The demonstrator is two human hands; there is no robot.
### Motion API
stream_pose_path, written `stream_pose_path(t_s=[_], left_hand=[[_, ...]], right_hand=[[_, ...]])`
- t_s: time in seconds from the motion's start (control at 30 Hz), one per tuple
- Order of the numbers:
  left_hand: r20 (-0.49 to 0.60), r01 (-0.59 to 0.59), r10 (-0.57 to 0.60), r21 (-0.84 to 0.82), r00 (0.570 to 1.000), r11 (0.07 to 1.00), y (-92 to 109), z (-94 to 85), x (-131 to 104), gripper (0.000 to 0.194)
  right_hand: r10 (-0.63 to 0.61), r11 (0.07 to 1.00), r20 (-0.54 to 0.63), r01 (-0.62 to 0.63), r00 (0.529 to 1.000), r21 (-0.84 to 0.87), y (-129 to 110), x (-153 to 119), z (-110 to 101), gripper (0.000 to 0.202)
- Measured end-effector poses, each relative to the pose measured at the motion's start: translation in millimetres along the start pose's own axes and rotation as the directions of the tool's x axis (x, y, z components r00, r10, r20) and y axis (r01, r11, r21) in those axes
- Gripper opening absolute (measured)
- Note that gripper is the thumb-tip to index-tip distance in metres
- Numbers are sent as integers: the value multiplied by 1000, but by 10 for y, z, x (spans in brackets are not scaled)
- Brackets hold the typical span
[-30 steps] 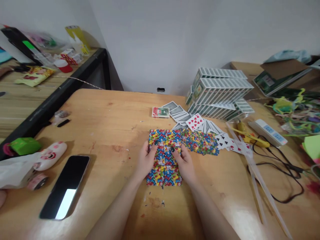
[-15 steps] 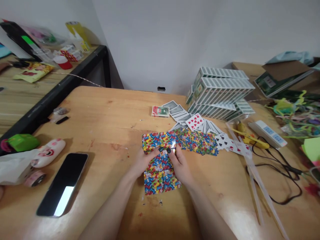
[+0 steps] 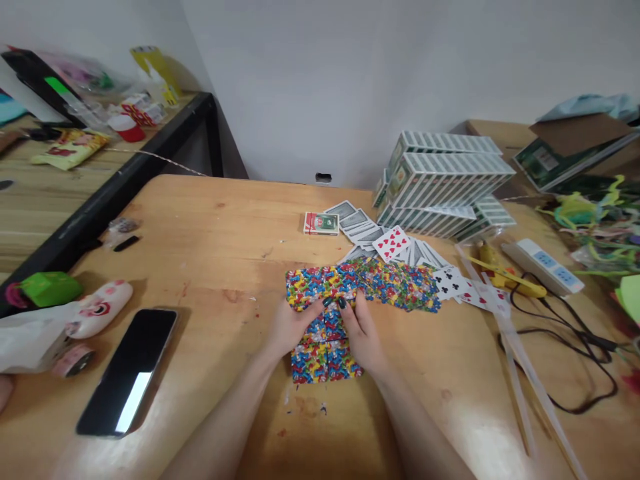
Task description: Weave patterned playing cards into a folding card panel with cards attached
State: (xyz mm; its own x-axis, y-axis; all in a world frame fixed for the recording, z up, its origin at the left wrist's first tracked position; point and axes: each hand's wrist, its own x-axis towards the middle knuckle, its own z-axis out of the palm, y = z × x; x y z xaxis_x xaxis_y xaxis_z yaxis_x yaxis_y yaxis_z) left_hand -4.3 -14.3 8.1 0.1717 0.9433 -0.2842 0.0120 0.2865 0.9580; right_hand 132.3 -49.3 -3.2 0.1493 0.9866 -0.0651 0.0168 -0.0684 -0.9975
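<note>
One slim phone (image 3: 127,373), its black glass glossy and its corners rounded, lies toward the near left corner of the wood-grained tabletop (image 3: 210,267). Over the tabletop's middle, the left hand (image 3: 290,330) and right hand (image 3: 367,333) clamp a flat oblong panel (image 3: 331,328) of brightly printed, card-shaped rectangles between them, thumbs close together on its face. Farther right, similarly patterned cards (image 3: 400,283) overlap flat. A small rectangular card pack (image 3: 321,223) lies toward the far edge; striped, block-like cartons (image 3: 453,175) stack near the far right corner.
</note>
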Motion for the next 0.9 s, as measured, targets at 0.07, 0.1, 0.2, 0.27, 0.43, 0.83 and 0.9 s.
stream_pose_path(t_s=[0.07, 0.1, 0.2, 0.27, 0.43, 0.83, 0.9], left_hand=[[5, 40, -39, -78, 999, 996, 4, -15, -2, 32], [22, 68, -65, -135, 998, 989, 14, -31, -6, 33], [147, 136, -96, -295, 984, 946, 78, -106, -24, 38], [253, 124, -49, -288, 966, 950, 136, -166, -35, 39], [104, 40, -18, -214, 994, 976, 206, -280, -40, 19], [-70, -363, 359, -37, 931, 931, 243, -336, 30, 12], [-48, -407, 408, 31, 912, 913, 228, -328, 30, 11]], right_hand=[[39, 996, -9, -38, 999, 85, -49, 22, 1, 36], [65, 989, -17, -62, 998, 134, -73, 35, -1, 33], [180, 949, -98, -147, 979, 278, -113, 73, -18, 22], [262, 913, -170, -187, 950, 362, -106, 98, -44, 20], [295, 809, -166, -153, 941, 568, -75, 165, -158, 24], [283, 819, 18, -252, 959, 515, -105, 97, -136, 35], [282, 814, -45, -214, 958, 539, -93, 99, -115, 37]])
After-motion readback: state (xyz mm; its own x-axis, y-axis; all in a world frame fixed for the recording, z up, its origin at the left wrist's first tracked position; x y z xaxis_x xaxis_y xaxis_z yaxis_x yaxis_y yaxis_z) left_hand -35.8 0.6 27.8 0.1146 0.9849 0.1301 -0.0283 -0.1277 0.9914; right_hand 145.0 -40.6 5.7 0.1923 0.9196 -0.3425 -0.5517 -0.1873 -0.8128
